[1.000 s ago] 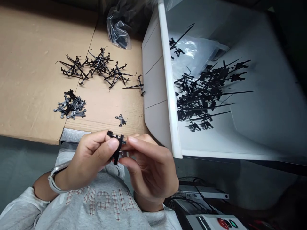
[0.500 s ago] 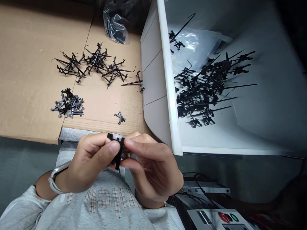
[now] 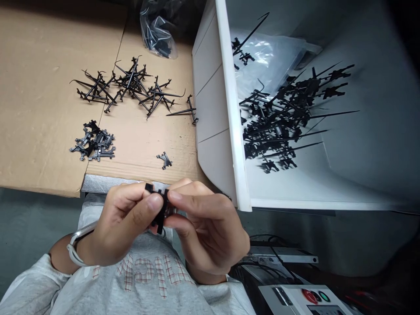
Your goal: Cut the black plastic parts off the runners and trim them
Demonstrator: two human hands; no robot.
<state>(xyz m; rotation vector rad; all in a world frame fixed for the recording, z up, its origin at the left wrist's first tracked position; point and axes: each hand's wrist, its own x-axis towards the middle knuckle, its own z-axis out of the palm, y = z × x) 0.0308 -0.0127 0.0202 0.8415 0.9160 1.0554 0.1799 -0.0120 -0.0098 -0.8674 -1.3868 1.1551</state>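
Observation:
Close to my chest, my left hand (image 3: 123,223) and my right hand (image 3: 205,225) pinch one small black plastic part (image 3: 161,208) between thumbs and forefingers. It stands roughly upright between the fingertips, partly hidden by them. One loose black piece (image 3: 164,160) lies on the cardboard (image 3: 39,109) just beyond my hands. A pile of small flat black pieces (image 3: 93,142) sits to the left. Farther back lies a heap of long spiked black parts (image 3: 131,87).
A white bin (image 3: 229,131) at the right holds many spiked black parts (image 3: 282,118) and a clear plastic sheet. A clear bag of black parts (image 3: 157,30) lies at the back. A control box with red and green buttons (image 3: 311,296) sits at the lower right.
Both hands keep pinching the same black part, with only slight finger shifts. The view has drifted a little.

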